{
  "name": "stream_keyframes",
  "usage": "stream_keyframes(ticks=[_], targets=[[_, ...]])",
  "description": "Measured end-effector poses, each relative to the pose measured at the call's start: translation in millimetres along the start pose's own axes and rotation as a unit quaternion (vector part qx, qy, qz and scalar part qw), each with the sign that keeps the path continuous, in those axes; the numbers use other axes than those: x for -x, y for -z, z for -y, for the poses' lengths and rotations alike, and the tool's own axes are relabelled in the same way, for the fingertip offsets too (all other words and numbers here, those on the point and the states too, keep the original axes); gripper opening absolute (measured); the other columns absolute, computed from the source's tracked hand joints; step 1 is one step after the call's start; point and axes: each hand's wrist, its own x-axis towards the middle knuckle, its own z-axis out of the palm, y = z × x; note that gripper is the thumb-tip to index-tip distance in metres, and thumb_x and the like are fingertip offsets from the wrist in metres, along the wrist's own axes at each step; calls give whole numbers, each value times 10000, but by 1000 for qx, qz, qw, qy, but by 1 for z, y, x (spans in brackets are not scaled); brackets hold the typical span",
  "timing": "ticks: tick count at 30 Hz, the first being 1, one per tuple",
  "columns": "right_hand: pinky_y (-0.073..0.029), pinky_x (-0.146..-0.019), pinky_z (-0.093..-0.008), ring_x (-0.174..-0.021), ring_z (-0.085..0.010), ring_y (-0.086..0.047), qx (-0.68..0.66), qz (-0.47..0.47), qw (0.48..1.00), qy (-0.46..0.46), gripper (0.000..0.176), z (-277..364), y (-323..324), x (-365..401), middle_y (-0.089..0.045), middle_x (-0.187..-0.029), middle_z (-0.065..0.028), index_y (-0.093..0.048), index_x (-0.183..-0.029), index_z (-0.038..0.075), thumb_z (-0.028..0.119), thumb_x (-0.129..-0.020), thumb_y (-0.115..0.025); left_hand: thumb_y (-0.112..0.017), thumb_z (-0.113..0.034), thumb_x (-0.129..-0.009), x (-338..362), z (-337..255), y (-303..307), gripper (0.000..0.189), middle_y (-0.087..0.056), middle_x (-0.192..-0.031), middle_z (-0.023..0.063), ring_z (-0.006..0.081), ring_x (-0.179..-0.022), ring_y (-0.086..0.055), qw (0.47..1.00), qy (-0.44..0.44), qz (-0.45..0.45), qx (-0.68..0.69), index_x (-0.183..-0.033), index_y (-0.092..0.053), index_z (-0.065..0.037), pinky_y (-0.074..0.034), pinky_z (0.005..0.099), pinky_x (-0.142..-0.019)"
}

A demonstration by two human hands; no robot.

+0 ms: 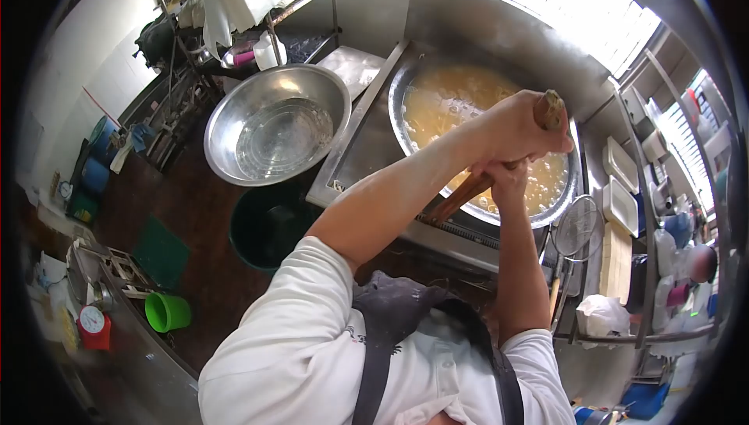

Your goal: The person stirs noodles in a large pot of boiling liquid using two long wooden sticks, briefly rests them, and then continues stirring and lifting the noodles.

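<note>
Both hands are wrapped round a thick wooden stick (466, 195) above a large round pan (396, 105) of bubbling yellowish-brown liquid. My left hand (519, 130) grips it near its rough upper end, with the left forearm reaching across the pan. Just below, my right hand (507, 178) is closed on the same stick. The stick's lower part slants down left across the pan's front rim; whether any of it enters the liquid is hidden. Pale bits and foam float in the liquid (441, 101).
Left of the stove (363, 140) sits a wide metal basin (285, 132), above a dark green tub (269, 226). A mesh strainer (579, 230) lies right of the pan, beside trays (620, 205) and shelving. A green bucket (167, 312) and red scale (94, 331) are at lower left.
</note>
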Motion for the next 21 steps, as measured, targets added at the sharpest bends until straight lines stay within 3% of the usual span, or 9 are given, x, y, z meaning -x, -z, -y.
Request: stream_keyframes(ticks=[3,6,10,12,15,17,18,21], targets=[[-544,-720,-312,-793,-185,-678,11,-9,999,39,97,7,-28,16,-664,-770,-58,-674,-883,32,91,-828,-727,-781,-192,-825,35,-4,3,224,-626,-733,2,94,-667,-580,996,-59,-48,-41,-814,-606,-55,-487,292,-635],[-535,-832,-321,-940,-173,-668,-33,7,997,76,231,-6,-36,32,-670,-914,-53,-657,-1033,42,138,-844,-749,-785,-183,-829,68,-7,7,220,-639,-745,26,119,-691,-602,998,-59,-6,23,-836,-607,-55,-497,308,-668],[-521,-875,-331,-991,-182,-647,-33,60,997,40,301,-6,-55,52,-657,-989,-63,-606,-1147,45,217,-911,-682,-784,-116,-788,110,-12,3,200,-665,-786,91,223,-732,-662,984,-151,53,-82,-867,-613,-51,-509,370,-675],[-514,-897,-336,-1017,-187,-636,0,100,995,-18,340,-7,-66,51,-650,-1027,-68,-580,-1203,46,256,-944,-648,-777,-83,-769,125,-6,8,204,-668,-804,111,289,-756,-673,970,-182,80,-140,-878,-609,-43,-510,400,-681],[-504,-930,-344,-1055,-193,-620,116,172,964,-167,402,-19,-74,46,-639,-1084,-76,-542,-1289,48,316,-994,-598,-755,-135,-747,144,82,11,233,-658,-797,132,360,-814,-677,954,-240,56,-170,-881,-584,-51,-509,456,-714],[-497,-952,-349,-1081,-198,-610,59,118,931,-341,444,-52,-61,55,-632,-1122,-81,-517,-1346,50,356,-1028,-564,-771,-98,-767,167,125,12,183,-625,-812,90,321,-841,-637,950,-263,-1,-170,-829,-602,-64,-494,413,-804],[-546,-870,-362,-1004,-197,-650,-64,15,896,-439,420,-87,-48,62,-657,-1097,-91,-512,-1358,30,322,-1055,-516,-774,-104,-755,178,146,14,188,-623,-843,87,316,-885,-626,950,-248,12,-191,-830,-606,-69,-480,416,-840],[-576,-783,-366,-943,-203,-676,-147,-7,866,-478,435,-106,-43,86,-657,-1140,-95,-509,-1359,32,344,-1057,-514,-779,-121,-720,204,199,13,208,-611,-950,88,305,-1017,-584,946,-202,41,-251,-847,-619,-82,-437,425,-937]])
